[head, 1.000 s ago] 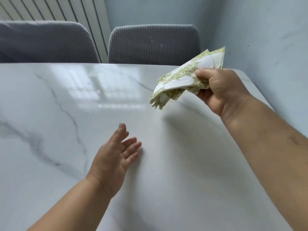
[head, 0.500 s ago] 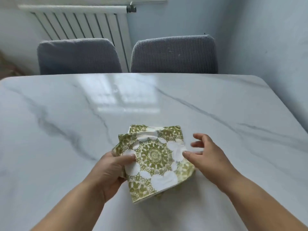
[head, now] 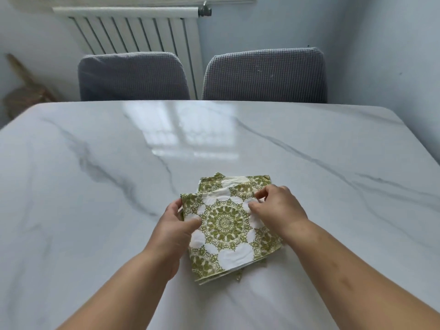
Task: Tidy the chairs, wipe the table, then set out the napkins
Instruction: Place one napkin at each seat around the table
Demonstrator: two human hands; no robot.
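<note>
A small stack of white napkins (head: 226,225) with a green medallion print lies near the front middle of the white marble table (head: 95,186). My left hand (head: 175,231) grips the stack's left edge, thumb on top. My right hand (head: 277,207) pinches the top napkin near its far right corner. One napkin lower in the stack sticks out toward the far side. Two grey fabric chairs, the left chair (head: 132,76) and the right chair (head: 264,76), stand pushed in at the table's far edge.
A white radiator (head: 138,29) hangs on the wall behind the chairs. A pale wall runs close along the table's right side. A brownish wicker object (head: 21,91) sits on the floor at the far left.
A second ago my right hand held the napkins in the air and my left hand was open. The stack now lies on the table, with both hands on it; my right hand has closed onto the top napkin.
</note>
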